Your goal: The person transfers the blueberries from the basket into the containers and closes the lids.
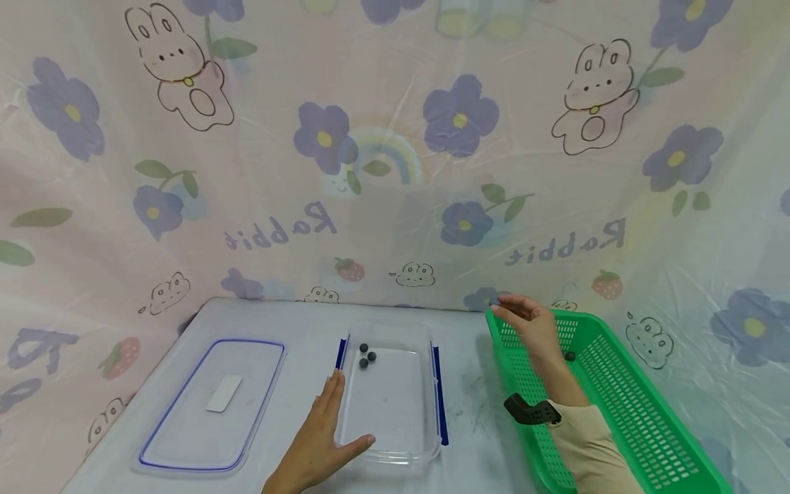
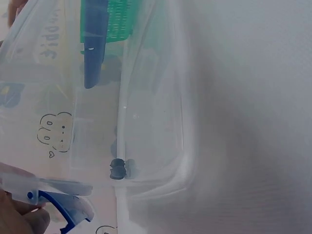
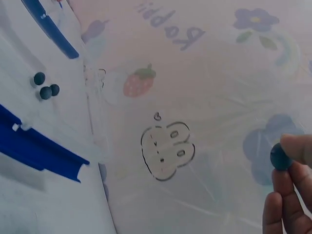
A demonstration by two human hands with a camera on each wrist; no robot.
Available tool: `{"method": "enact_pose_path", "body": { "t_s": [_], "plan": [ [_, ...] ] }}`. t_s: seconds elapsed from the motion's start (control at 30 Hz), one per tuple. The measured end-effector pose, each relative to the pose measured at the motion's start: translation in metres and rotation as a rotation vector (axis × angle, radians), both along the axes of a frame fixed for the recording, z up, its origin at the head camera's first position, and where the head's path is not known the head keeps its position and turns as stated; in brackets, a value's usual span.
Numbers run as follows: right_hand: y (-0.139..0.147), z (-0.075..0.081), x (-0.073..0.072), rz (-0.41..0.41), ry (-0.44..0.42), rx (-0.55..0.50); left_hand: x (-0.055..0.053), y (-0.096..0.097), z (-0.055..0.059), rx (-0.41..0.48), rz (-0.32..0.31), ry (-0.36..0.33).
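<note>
My right hand point(image 1: 535, 333) is raised over the far left corner of the green plastic basket point(image 1: 644, 405). Between thumb and fingertips it pinches a small dark ball point(image 3: 280, 157). Another dark ball point(image 1: 570, 357) lies in the basket, beside my forearm in the head view. My left hand point(image 1: 316, 431) is at the near left side of a clear plastic box point(image 1: 395, 418), fingers extended along the side wall and thumb spread over the near end. Inside the box, three dark balls point(image 1: 363, 363) sit together near the far left corner.
A clear lid point(image 1: 185, 418) with a blue seal and a white label point(image 1: 225, 394) lies on the white table to the left. Blue latches point(image 1: 440, 398) hang out along the box's sides. A printed rabbit-and-flower curtain point(image 1: 395, 206) surrounds the table's back and sides.
</note>
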State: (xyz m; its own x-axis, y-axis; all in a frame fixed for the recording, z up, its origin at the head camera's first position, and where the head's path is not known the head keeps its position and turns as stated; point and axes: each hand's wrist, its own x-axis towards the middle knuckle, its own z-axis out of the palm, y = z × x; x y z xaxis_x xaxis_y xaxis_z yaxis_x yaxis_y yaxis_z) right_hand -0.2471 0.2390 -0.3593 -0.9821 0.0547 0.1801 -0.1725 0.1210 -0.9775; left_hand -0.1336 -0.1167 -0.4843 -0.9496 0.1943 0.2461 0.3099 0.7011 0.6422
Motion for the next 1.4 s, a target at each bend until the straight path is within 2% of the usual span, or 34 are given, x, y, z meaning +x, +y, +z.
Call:
{"method": "enact_pose_path", "body": {
  "t_s": [0.2,0.33,0.47,0.83,1.03,1.23,1.4],
  "plan": [
    [-0.025,0.001,-0.002,0.076,0.006,0.027,0.0,0.002,0.0,-0.033,0.011,0.02],
    [-0.044,0.0,-0.002,0.11,0.014,0.045,0.0,0.003,-0.001,-0.021,-0.001,0.023],
    [-0.063,-0.004,-0.004,0.143,0.024,0.032,0.001,0.003,-0.001,0.002,-0.014,-0.009],
    [-0.106,-0.014,-0.006,0.265,-0.02,-0.029,-0.001,0.007,0.0,0.017,-0.024,-0.075],
    [-0.129,-0.024,-0.012,0.248,-0.05,-0.057,-0.001,0.006,0.0,0.095,-0.032,-0.128],
    [-0.147,-0.039,-0.022,0.209,-0.1,-0.076,-0.002,0.005,-0.003,0.136,-0.053,-0.109],
    [-0.158,-0.051,-0.027,0.253,-0.11,-0.035,-0.003,0.004,-0.004,0.164,-0.056,-0.094]
  ]
}}
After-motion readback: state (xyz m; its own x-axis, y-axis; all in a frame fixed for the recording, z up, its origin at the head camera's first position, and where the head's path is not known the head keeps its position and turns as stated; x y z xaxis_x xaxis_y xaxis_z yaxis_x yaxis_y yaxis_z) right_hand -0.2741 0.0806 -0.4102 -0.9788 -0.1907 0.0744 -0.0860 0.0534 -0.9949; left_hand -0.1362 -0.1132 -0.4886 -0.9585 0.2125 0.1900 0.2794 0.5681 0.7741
